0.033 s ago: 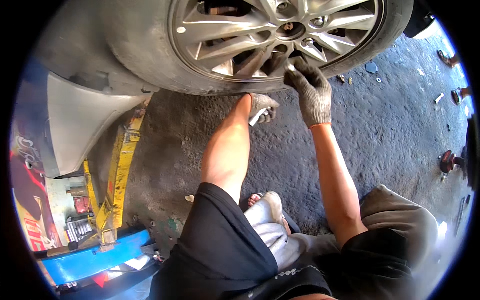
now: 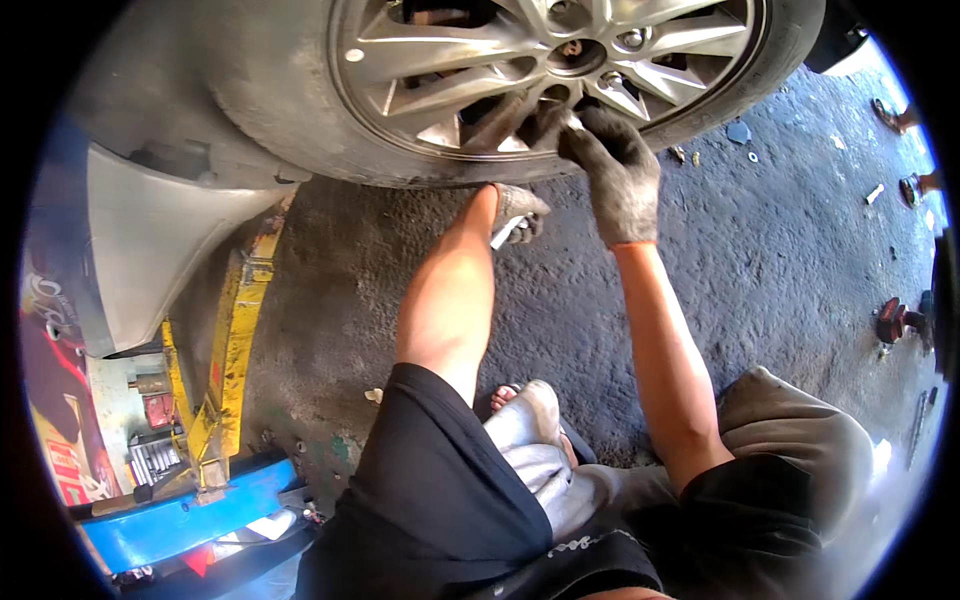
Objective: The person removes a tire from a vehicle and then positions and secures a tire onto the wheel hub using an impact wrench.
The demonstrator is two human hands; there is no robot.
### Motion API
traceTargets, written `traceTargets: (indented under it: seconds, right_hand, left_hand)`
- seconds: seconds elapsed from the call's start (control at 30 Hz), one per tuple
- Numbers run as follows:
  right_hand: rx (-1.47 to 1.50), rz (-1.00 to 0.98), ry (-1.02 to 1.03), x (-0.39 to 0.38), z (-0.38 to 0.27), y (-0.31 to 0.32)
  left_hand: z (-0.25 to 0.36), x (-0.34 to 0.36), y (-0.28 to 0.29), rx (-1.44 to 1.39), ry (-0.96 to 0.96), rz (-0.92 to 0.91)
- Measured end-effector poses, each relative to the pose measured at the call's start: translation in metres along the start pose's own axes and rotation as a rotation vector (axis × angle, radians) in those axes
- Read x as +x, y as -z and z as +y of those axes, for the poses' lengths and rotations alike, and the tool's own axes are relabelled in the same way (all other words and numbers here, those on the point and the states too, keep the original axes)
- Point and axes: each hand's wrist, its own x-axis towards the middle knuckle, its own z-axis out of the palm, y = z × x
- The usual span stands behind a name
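A car wheel [image 2: 445, 50] with silver spokes and a black tyre [image 2: 290, 120] fills the top of the view. Lug nuts [image 2: 632, 40] sit in some of the holes around its hub. My right hand [image 2: 612, 170], in a dirty knitted glove, is closed at the lower spokes. Its fingertips pinch a small silvery piece that looks like a lug nut [image 2: 573, 122]. Below the tyre's lower edge, my gloved left hand [image 2: 520, 212] is curled round a short, pale, rod-like piece [image 2: 507, 232]. What else its fingers may hold is hidden.
A yellow metal jack arm [image 2: 235, 350] and a blue bar [image 2: 190, 515] stand at the left, beside the pale car body panel [image 2: 150, 240]. Small debris and a washer [image 2: 753, 157] lie on the rough dark floor [image 2: 790, 260]. A red-and-black object [image 2: 893, 320] is at far right.
My right hand has shifted slightly up and left with the small metal piece. My left hand is a little further left, and the whole view has moved slightly.
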Motion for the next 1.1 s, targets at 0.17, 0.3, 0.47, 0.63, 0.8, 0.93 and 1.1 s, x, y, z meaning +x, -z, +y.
traceTargets:
  seconds: [0.17,0.3,0.47,0.63,0.8,0.93,1.1]
  right_hand:
    - [-0.068,0.146,0.113,0.011,-0.003,-0.042]
    - [-0.387,0.240,0.150,0.021,0.010,-0.053]
    - [0.202,0.288,-0.070,0.028,0.021,-0.062]
    - [0.463,0.308,-0.460,0.028,0.014,-0.064]
    - [0.527,0.213,-0.297,0.030,0.030,-0.057]
    - [0.421,0.148,-0.207,0.020,0.016,-0.061]
    - [0.249,0.176,-0.102,0.020,0.024,-0.059]
  left_hand:
    - [-0.009,0.011,0.009,-0.032,0.099,0.066]
    - [-0.020,0.008,0.014,-0.026,0.165,0.101]
    - [-0.026,-0.012,0.012,0.155,0.121,0.169]
    - [-0.050,0.000,0.024,0.204,0.160,0.180]
    - [-0.045,0.002,0.021,0.172,0.150,0.193]
    - [-0.042,0.007,0.031,0.035,0.209,0.187]
    - [-0.034,0.006,0.022,-0.029,0.183,0.147]
